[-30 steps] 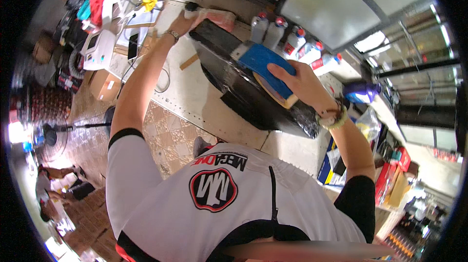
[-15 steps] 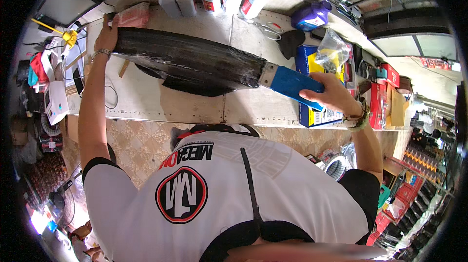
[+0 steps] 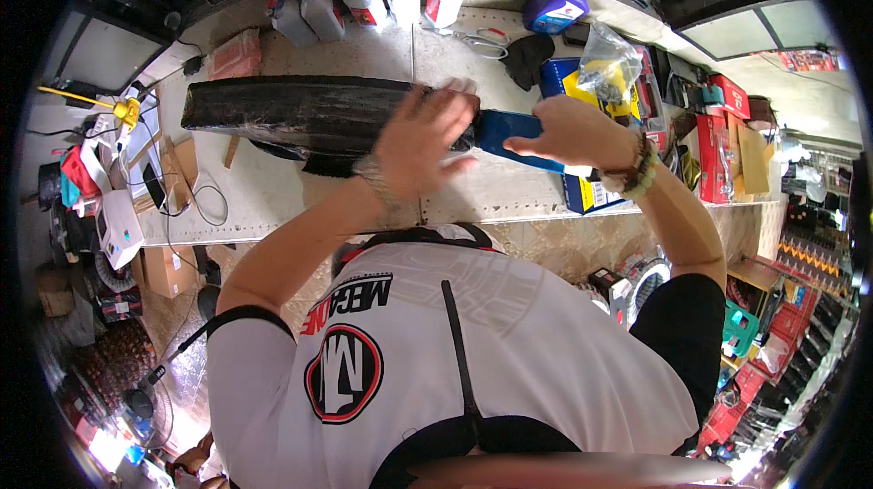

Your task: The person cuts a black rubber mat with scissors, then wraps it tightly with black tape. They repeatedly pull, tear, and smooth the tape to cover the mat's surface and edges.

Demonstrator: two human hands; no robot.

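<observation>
A long, dark piece with a scuffed, partly glossy surface [image 3: 291, 111] lies lengthwise across the worktable; its exact kind is unclear. At its right end is a flat blue piece [image 3: 509, 137], with my right hand [image 3: 577, 132] closed round its far end, thumb along the near side. My left hand [image 3: 426, 139], smeared by motion, is over the right part of the dark piece, fingers spread and holding nothing. Whether its palm touches the surface cannot be told. This hand hides part of the dark piece. Another black section [image 3: 327, 166] shows below its near edge.
White bottles with red caps [image 3: 364, 2] line the back of the pale worktable [image 3: 364, 202]. Scissors [image 3: 482, 41], a purple jug [image 3: 556, 2] and a blue-yellow box [image 3: 568, 80] under a clear bag stand right. A yellow plug on a cord [image 3: 127, 110] and a white device [image 3: 120, 230] are left.
My left hand has left the dark piece's left end and swept right, near the blue piece. The right hand keeps its hold, slightly further left, and the dark piece has shifted left.
</observation>
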